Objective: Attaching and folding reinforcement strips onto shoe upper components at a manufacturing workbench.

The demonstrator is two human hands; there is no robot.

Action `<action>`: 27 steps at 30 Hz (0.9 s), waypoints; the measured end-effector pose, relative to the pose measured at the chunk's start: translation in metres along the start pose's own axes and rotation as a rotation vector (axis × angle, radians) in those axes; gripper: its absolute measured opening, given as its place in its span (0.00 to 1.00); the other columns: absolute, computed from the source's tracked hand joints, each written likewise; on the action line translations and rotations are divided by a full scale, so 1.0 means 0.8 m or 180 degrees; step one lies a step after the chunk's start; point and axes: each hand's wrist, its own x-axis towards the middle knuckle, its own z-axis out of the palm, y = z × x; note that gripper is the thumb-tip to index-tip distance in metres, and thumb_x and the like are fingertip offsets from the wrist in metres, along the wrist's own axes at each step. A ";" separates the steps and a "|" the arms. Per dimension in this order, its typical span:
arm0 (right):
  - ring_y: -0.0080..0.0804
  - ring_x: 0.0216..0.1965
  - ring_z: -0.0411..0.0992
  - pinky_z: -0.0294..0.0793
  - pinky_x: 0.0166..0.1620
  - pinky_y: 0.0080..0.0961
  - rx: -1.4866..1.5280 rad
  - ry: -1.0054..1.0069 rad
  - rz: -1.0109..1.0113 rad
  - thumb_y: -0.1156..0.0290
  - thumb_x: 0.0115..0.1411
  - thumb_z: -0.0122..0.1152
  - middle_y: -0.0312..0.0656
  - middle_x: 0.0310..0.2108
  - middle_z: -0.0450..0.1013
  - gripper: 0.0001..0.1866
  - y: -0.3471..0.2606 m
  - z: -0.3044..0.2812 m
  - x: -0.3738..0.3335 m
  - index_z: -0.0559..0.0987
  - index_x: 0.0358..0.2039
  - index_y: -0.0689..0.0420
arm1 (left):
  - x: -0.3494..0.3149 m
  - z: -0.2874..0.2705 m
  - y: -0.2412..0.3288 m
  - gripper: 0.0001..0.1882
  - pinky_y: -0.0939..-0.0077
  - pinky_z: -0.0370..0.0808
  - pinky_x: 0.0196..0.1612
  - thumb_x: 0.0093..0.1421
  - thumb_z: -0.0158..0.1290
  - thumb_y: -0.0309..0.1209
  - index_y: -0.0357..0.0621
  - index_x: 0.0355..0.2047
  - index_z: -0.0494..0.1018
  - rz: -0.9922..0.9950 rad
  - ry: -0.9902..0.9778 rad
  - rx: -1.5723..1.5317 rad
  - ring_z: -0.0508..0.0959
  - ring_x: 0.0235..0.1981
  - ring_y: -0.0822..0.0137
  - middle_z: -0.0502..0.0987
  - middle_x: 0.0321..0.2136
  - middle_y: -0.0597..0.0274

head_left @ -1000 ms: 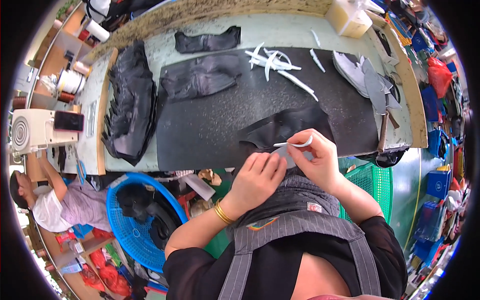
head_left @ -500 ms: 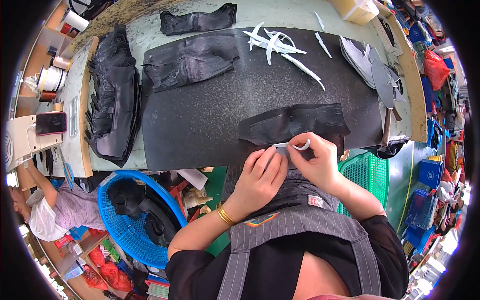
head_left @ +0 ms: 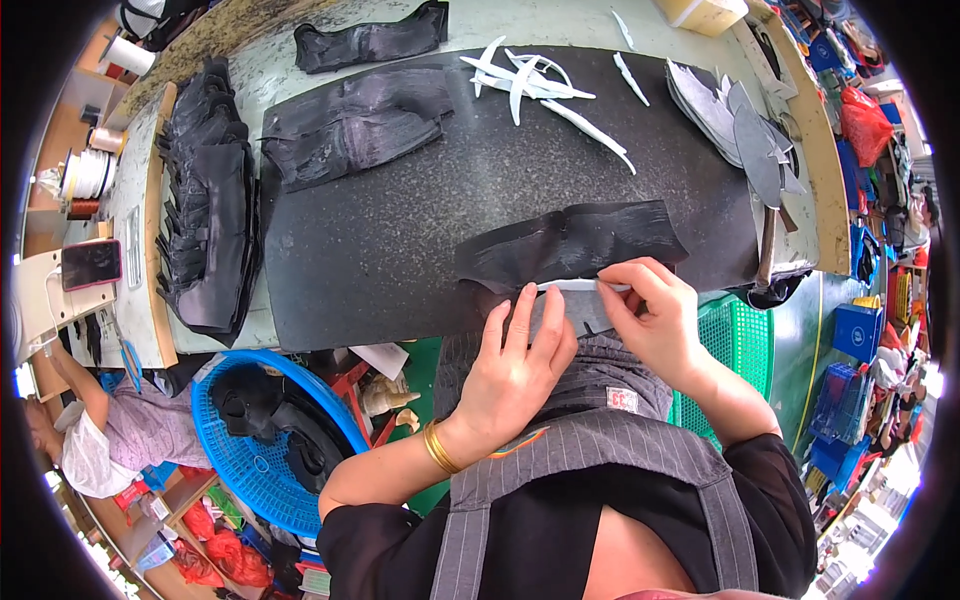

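Between both hands, white strip [head_left: 580, 286], black piece [head_left: 570, 245]

fabric piece [head_left: 570, 245] on mat [head_left: 400, 230] | strips [head_left: 540, 85] behind | basket [head_left: 250, 470] left-below

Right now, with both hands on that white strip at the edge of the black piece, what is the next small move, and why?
Probably press the white strip down along the near edge of the black piece, working from left to right. The left hand has its fingertips at the strip's left end, while the right hand pinches its right end, so the strip looks lined up but only partly seated.
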 end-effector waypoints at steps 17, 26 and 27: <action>0.21 0.21 0.70 0.70 0.26 0.20 -0.0021 0.0065 0.0260 0.76 0.55 0.71 0.39 0.26 0.74 0.07 0.034 -0.010 0.003 0.82 0.34 0.61 | 0.045 -0.015 0.032 0.43 0.61 0.69 0.55 0.53 0.56 0.60 0.32 0.55 0.73 -0.0368 -0.0463 0.0405 0.73 0.51 0.56 0.74 0.50 0.51; 0.30 0.24 0.75 0.74 0.30 0.25 0.0203 0.0008 0.0378 0.75 0.57 0.67 0.41 0.29 0.75 0.08 0.042 -0.013 0.016 0.80 0.37 0.58 | 0.059 -0.005 0.032 0.42 0.67 0.71 0.48 0.52 0.55 0.61 0.40 0.57 0.73 -0.0313 -0.0197 0.0824 0.75 0.44 0.65 0.74 0.45 0.61; 0.30 0.24 0.75 0.74 0.30 0.25 0.0220 0.0034 0.0408 0.75 0.57 0.67 0.41 0.29 0.75 0.08 0.041 -0.014 0.014 0.80 0.37 0.58 | 0.059 -0.006 0.032 0.42 0.67 0.71 0.48 0.52 0.55 0.61 0.40 0.57 0.73 -0.0273 -0.0216 0.0825 0.75 0.44 0.65 0.74 0.45 0.61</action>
